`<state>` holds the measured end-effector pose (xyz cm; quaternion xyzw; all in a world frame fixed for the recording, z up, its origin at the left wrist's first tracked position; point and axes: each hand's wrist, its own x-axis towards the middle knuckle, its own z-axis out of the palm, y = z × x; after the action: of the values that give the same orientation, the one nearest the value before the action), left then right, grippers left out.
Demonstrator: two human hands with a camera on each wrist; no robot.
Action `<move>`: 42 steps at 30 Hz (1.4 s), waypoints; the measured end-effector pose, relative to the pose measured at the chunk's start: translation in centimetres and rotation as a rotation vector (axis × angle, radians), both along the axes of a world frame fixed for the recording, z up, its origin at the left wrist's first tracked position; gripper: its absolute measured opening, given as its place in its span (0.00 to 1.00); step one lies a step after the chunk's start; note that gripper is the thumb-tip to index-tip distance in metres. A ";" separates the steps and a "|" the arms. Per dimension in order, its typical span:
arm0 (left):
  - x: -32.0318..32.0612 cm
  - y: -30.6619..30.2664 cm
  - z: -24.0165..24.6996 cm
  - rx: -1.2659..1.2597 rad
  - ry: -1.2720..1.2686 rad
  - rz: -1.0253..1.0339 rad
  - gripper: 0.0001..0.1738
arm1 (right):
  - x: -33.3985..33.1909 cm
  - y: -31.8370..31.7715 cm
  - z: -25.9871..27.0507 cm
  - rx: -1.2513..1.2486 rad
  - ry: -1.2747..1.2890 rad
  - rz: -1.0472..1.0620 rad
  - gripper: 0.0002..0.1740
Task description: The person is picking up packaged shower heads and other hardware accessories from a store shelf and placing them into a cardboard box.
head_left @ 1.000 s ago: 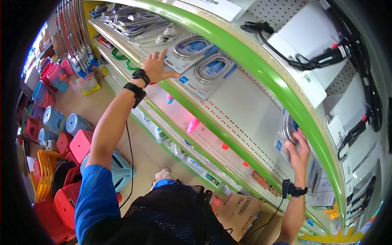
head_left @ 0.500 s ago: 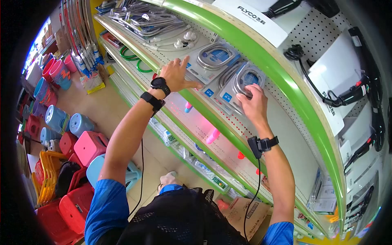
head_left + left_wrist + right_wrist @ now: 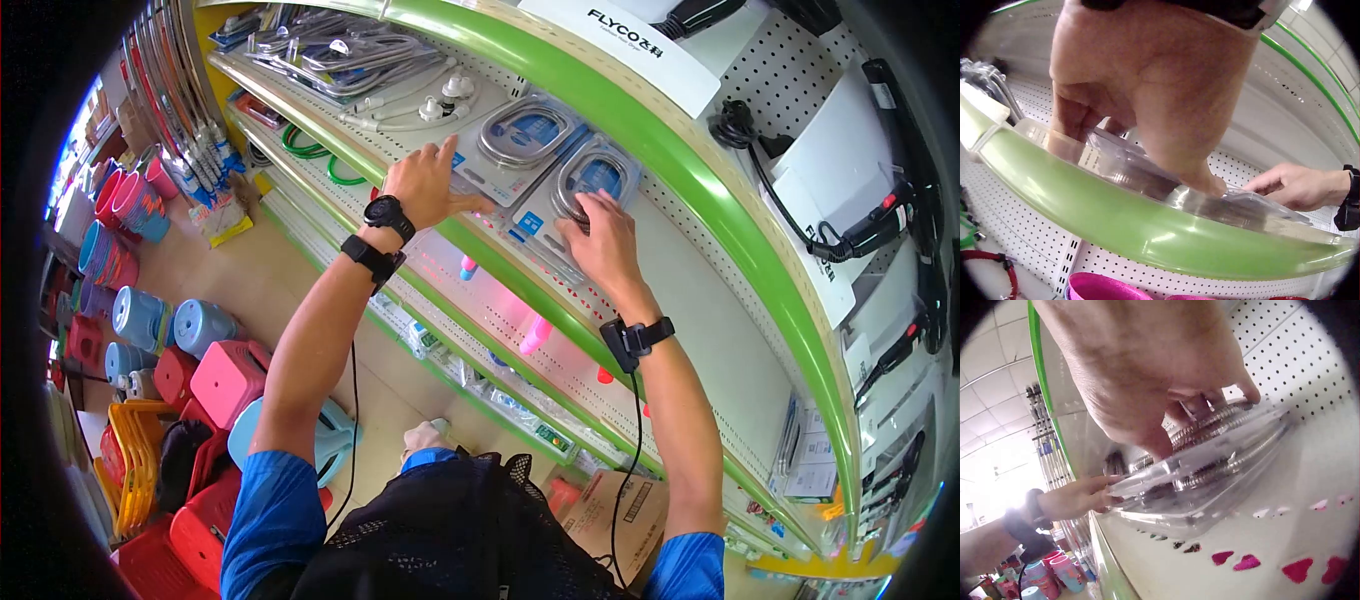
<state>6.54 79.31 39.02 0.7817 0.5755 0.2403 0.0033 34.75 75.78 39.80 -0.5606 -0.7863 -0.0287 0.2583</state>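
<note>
In the head view, two rows of blister-packed metal shower hoses lie side by side on the shelf. My right hand grips the coil of the top shower hose pack in the right row, thumb on the near side. In the right wrist view that hose pack rests over another clear pack. My left hand is spread at the near left corner of the left hose pack, fingers along its side. Its thumb touches the packs' front edge in the left wrist view.
A green rail edges this shelf, and another green-edged shelf with hair stylers overhangs it. More hoses and white fittings lie to the left. Plastic stools stand on the floor, and a cardboard box below.
My right hand has brought a hose pack from the shelf's far right end leftward and set it down on the right row. My left hand has stayed beside the left packs.
</note>
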 end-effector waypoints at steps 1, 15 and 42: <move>0.0 -0.1 0.1 0.002 0.003 -0.007 0.69 | 0.4 0.0 -0.1 0.002 0.003 -0.007 0.28; 0.6 -0.8 -1.2 0.076 0.026 -0.097 0.62 | 20.3 -14.2 2.9 -0.033 -0.034 -0.361 0.39; 7.5 -9.4 0.2 0.390 0.081 -0.161 0.56 | 57.5 -44.2 0.7 -0.385 0.179 -1.192 0.22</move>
<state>14.01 69.93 39.26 0.8200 0.4534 0.3146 -0.1519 92.29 31.60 40.52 -0.9389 -0.3053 0.0214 0.1575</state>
